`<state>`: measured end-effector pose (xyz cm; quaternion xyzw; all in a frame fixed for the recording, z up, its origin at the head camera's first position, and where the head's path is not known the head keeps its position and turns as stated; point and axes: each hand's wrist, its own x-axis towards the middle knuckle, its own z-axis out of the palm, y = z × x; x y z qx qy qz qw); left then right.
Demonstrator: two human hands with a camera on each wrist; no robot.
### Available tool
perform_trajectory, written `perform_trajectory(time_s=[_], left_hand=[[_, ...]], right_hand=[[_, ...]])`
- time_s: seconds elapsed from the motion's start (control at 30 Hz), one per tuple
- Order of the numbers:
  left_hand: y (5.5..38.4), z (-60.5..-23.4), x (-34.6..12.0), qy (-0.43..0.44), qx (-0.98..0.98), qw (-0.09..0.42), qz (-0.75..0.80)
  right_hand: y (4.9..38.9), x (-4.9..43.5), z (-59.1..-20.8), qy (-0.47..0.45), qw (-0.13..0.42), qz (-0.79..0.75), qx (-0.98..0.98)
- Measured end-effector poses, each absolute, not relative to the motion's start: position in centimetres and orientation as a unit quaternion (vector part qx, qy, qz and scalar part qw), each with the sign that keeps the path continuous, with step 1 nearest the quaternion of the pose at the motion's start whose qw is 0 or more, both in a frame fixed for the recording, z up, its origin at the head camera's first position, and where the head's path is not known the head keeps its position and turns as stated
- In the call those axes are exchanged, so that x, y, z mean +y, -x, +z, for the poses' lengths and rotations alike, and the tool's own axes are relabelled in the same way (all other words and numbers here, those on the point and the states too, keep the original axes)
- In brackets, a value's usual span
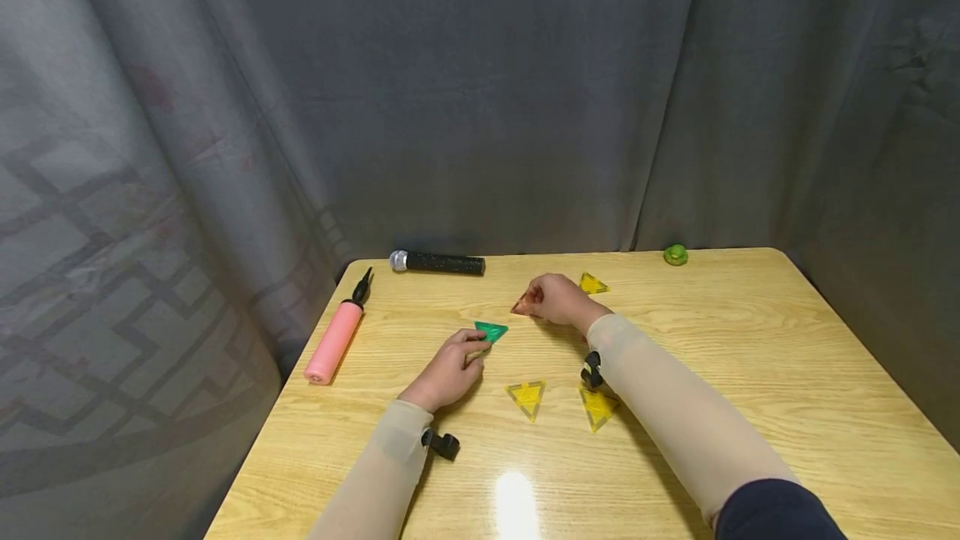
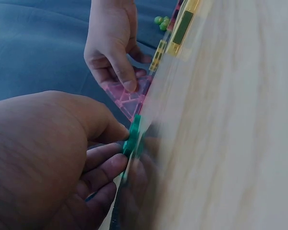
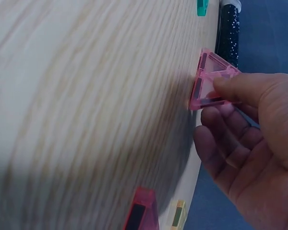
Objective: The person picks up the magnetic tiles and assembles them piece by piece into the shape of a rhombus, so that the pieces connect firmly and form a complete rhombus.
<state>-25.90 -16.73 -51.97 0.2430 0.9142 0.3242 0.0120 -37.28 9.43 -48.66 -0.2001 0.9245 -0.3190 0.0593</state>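
Note:
My right hand (image 1: 561, 302) pinches a pink see-through triangular magnetic tile (image 3: 213, 79) between thumb and fingers. The tile stands tilted up, one edge down at the wood in the right wrist view. To its left, my left hand (image 1: 448, 372) has thumb and fingertips on a green triangular magnetic tile (image 1: 491, 331), gripping its edge low at the table. In the left wrist view the pink tile's lower corner comes right up to the green tile (image 2: 131, 136). Another red-pink tile (image 3: 141, 211) lies near my right wrist, mostly hidden by the arm in the head view.
Two yellow triangular tiles (image 1: 527, 399) lie nearer me, and a third yellow tile (image 1: 592, 283) behind my right hand. A microphone (image 1: 442, 263) lies along the back edge, a pink hand pump (image 1: 335, 342) at left, and a small green toy (image 1: 676, 254) at back right.

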Motion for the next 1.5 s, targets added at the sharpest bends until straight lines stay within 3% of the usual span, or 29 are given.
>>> perform_trajectory(time_s=[0.8,1.5], left_hand=[[25.7,-51.8,-16.5,-0.245,0.912,0.018,0.329],[25.9,-52.2,-16.5,-0.25,0.912,0.018,0.323]], right_hand=[[36.1,7.9,-47.6,0.222,0.026,-0.325,0.919],[35.6,6.4,-47.6,0.24,0.031,-0.325,0.914]])
